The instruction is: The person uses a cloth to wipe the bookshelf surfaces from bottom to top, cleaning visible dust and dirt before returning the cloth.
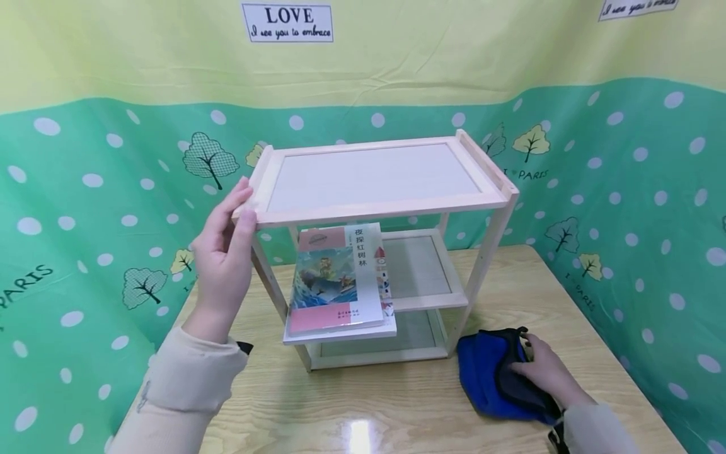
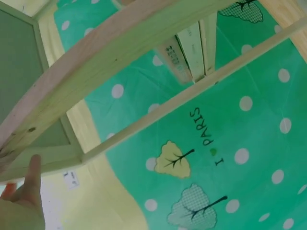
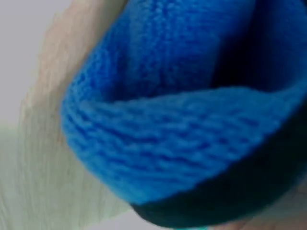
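Observation:
In the head view, a pale wooden three-tier shelf (image 1: 377, 211) stands on the table, its panels whitish. My left hand (image 1: 225, 268) grips its top left front corner, with the thumb at the front. That corner and a finger (image 2: 32, 173) also show in the left wrist view. At the right, my right hand (image 1: 547, 372) holds a soft blue-and-black cloth item (image 1: 482, 372) that lies crumpled on the table. Close up in the right wrist view, the fuzzy blue fabric (image 3: 163, 143) is folded, with a dark edge. Its exact kind is unclear.
Books with a picture-covered one (image 1: 334, 277) on top lie on the middle tier, jutting past its front edge. A green dotted curtain (image 1: 96, 208) surrounds the back and sides of the wood-grain table (image 1: 363, 397).

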The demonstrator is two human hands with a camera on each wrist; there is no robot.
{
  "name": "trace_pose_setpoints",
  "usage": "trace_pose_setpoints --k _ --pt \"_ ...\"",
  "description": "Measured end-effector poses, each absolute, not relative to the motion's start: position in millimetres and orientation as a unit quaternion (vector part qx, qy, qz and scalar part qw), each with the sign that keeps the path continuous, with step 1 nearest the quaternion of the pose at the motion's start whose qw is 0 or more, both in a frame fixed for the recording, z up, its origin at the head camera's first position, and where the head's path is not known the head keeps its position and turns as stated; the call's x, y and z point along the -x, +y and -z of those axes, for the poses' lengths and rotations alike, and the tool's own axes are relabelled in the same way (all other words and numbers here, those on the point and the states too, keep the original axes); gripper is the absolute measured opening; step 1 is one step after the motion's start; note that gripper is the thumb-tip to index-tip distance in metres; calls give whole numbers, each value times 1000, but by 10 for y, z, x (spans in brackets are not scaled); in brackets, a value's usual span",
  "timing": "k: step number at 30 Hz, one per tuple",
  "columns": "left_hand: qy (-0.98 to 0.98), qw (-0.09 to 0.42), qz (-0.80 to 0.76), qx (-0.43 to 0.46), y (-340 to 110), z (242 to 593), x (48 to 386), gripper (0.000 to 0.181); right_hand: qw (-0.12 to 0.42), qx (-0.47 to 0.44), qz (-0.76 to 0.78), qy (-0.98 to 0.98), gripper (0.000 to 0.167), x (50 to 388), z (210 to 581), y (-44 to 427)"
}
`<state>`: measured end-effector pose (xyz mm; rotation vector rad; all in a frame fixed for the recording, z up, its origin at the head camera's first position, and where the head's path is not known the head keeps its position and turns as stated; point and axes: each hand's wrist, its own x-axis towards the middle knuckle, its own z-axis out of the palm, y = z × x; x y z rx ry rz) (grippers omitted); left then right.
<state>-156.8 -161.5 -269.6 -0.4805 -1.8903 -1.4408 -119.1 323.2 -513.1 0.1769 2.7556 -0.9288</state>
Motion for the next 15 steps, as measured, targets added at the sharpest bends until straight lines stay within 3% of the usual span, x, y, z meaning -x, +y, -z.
trace_pose_setpoints --k 4,10,15 --pt "-765 334 520 181 -1653 2641 1474 42 103 -61 310 943 90 1163 4998 3214" --pt "-821 351 420 163 -1690 2566 1355 54 44 -37 326 943 93 1122 4643 3085" --pt "-880 302 340 136 -1690 2606 1228 70 -26 -9 348 937 93 1073 4346 2941"
